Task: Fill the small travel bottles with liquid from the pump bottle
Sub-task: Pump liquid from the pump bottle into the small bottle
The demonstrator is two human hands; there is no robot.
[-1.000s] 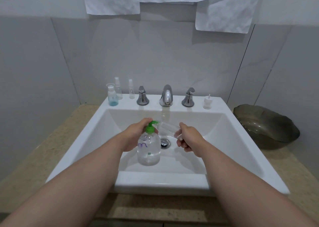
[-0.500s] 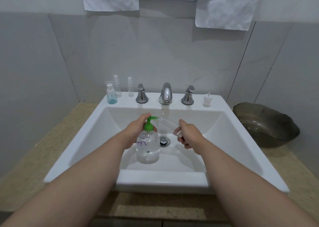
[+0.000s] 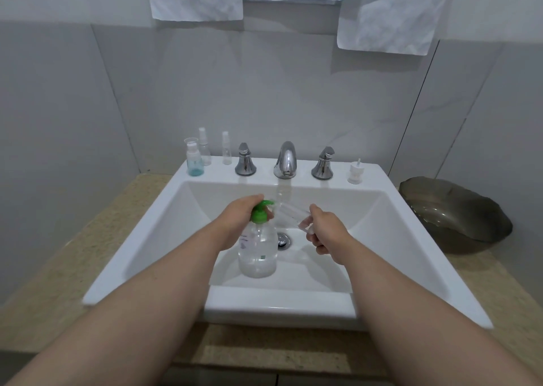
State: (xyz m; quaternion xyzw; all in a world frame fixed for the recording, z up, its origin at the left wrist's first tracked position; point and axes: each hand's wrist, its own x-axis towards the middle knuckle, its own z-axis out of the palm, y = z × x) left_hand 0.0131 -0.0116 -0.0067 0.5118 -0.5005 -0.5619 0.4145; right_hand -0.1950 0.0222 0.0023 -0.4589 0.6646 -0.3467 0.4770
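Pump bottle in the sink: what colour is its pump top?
Green: the pump top on the clear pump bottle, seen best in the head view.

The pump bottle (image 3: 258,250) occupies mid-basin, with the left hand (image 3: 239,218) curled over its pump and the right hand (image 3: 324,231) pinching a clear travel bottle (image 3: 289,213) at its 1 o'clock. The sink (image 3: 152,233) floor lies open at 9 and 3 o'clock. The faucet (image 3: 285,162) and handles (image 3: 244,163) bar 12, three small bottles (image 3: 194,161) bar 11, and a white cap (image 3: 355,174) bars 1. A dark bowl (image 3: 455,215) sits past the rim at 3.
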